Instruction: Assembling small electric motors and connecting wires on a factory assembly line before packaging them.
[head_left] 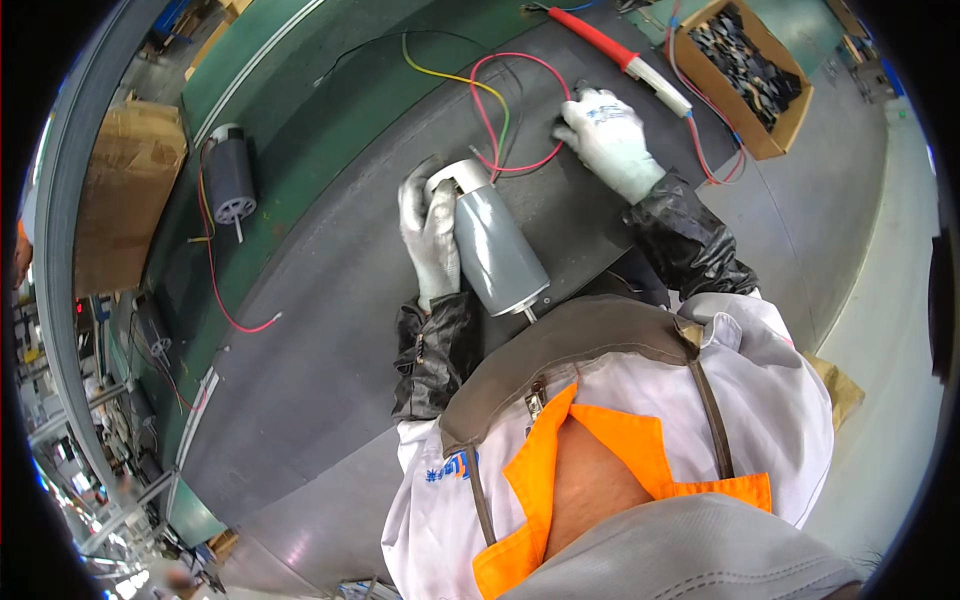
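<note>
A grey cylindrical motor (497, 250) lies on a dark mat (330, 330), its shaft pointing toward me. My left hand (430, 235), in a white glove, grips the motor's side near its white end cap. Red, yellow and green wires (490, 100) run from that end across the mat. My right hand (605, 135), also gloved, presses down on the red wire loop further out. Black sleeve covers wrap both forearms.
A second grey motor (230, 180) with wires lies on the green belt (290, 110) at left. A red-handled soldering iron (615, 50) rests beyond my right hand. A cardboard box of dark parts (745, 70) stands at upper right; another carton (125, 190) at far left.
</note>
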